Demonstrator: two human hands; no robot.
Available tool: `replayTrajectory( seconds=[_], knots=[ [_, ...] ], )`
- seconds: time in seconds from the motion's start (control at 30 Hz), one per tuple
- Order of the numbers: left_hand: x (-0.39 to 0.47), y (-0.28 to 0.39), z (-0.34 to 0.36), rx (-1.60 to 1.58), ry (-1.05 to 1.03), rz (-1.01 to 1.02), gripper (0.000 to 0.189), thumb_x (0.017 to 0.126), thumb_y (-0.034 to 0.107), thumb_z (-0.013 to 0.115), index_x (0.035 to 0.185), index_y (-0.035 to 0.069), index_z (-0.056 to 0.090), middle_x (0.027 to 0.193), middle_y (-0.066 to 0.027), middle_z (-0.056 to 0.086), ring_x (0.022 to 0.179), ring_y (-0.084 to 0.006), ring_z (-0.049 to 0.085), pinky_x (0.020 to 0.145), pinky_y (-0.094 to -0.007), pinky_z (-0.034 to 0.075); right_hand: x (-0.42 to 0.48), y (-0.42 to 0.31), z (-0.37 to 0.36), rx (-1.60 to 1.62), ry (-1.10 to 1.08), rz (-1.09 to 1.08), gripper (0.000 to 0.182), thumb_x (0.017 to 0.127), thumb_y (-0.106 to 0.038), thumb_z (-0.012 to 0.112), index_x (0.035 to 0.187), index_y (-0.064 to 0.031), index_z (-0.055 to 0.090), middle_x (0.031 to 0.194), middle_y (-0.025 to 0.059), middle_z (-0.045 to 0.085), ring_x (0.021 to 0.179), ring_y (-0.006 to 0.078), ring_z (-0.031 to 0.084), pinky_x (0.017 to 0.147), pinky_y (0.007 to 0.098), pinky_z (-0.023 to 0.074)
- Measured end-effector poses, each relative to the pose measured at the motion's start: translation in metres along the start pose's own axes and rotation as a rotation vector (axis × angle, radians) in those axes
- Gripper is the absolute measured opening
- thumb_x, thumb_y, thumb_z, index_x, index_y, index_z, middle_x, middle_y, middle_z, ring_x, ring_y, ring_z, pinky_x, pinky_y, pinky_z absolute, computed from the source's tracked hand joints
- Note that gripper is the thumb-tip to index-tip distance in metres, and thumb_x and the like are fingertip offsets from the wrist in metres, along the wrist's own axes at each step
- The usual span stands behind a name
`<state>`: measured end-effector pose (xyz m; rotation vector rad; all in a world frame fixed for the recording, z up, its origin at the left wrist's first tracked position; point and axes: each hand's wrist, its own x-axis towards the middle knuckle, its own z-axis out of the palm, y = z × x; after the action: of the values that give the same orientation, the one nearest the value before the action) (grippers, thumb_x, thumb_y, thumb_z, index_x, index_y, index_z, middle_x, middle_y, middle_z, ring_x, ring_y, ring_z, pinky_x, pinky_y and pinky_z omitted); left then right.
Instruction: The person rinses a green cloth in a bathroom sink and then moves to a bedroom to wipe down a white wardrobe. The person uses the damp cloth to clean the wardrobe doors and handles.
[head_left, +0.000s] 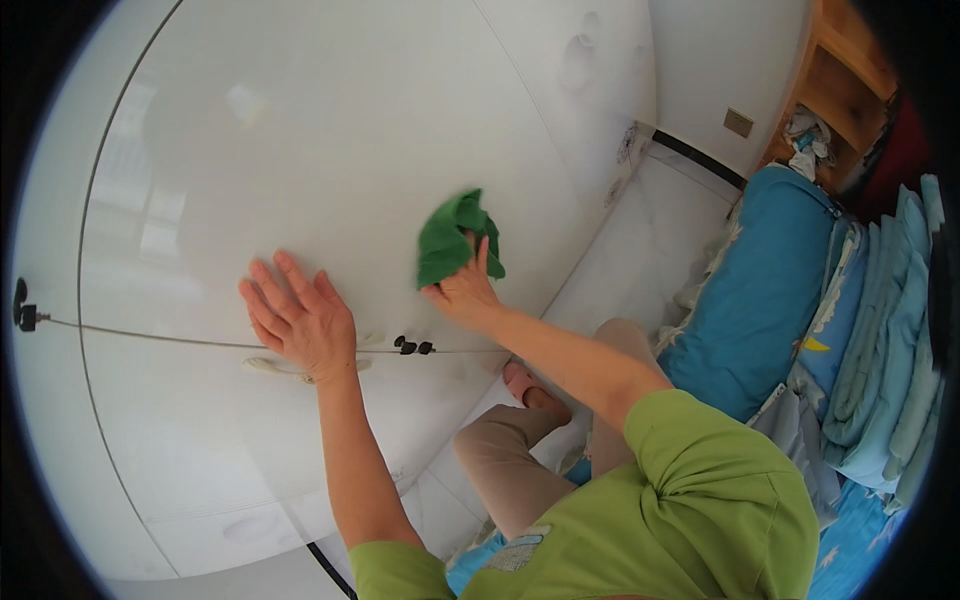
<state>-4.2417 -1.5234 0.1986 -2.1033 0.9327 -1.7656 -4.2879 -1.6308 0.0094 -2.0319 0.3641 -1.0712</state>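
Glossy white cabinet doors (315, 150) fill the left and middle of the head view. My right hand (466, 291) grips a crumpled green cloth (452, 238) against the door surface. Some of its fingers are hidden in the folds. My left hand (304, 319) lies on the white panel with fingers spread and holds nothing. Just below its wrist, a pale curved handle (274, 369) sits on the lower door. Small black fittings (412, 346) sit on the seam between the doors, between my two hands.
A blue bolster (750, 292) and folded light-blue bedding (870, 337) lie on the right. Behind them stands a wooden shelf (840, 90). Marble-look floor tiles (637, 225) run along the cabinet base. Another black fitting (28, 317) is at the far left.
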Motion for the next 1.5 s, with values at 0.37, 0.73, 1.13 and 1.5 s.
replayTrajectory(
  seconds=[0.37,0.73,1.13,1.5],
  knots=[
    [0.004,0.0,-0.009,0.029,-0.028,0.018,0.045,0.089,0.027,0.052,0.129,0.007,0.045,0.138,-0.0145,0.036,0.125,-0.0337,0.035,0.097,-0.0403,0.032,0.134,0.081,-0.086,-0.147,0.473,-0.149,0.036,0.081,-0.026,0.049,0.113,-0.0104,0.053,0.126,0.0143,0.044,0.122,0.0416,0.029,0.101,0.0639,0.0099],
    [0.0,-0.003,-0.009,0.048,-0.043,0.042,0.042,0.094,0.028,0.044,0.127,0.003,0.045,0.136,-0.0183,0.035,0.124,-0.038,0.034,0.095,-0.0435,0.032,0.023,0.093,-0.032,0.257,0.161,0.541,0.033,0.086,-0.024,0.045,0.11,-0.0019,0.045,0.119,0.0213,0.04,0.111,0.0422,0.033,0.101,0.044,0.0222],
    [0.006,0.0,-0.009,-0.066,-0.009,-0.027,0.043,0.089,0.023,0.053,0.129,0.008,0.045,0.138,-0.0126,0.038,0.126,-0.0314,0.036,0.099,-0.0418,0.033,0.187,-0.059,-0.127,-0.218,0.207,-0.435,0.044,0.081,-0.03,0.053,0.121,-0.013,0.049,0.139,0.0203,0.025,0.129,0.0529,0.0,0.098,0.0689,-0.0045],
    [0.002,-0.008,-0.014,-0.052,0.004,-0.001,0.037,0.093,0.024,0.046,0.125,0.006,0.049,0.134,-0.0152,0.042,0.122,-0.034,0.04,0.097,-0.0438,0.034,0.239,-0.011,-0.138,-0.357,0.594,-0.396,0.044,0.077,-0.043,0.053,0.112,-0.0177,0.057,0.134,0.0137,0.037,0.121,0.0445,0.026,0.1,0.0669,0.0077]
  ],
)
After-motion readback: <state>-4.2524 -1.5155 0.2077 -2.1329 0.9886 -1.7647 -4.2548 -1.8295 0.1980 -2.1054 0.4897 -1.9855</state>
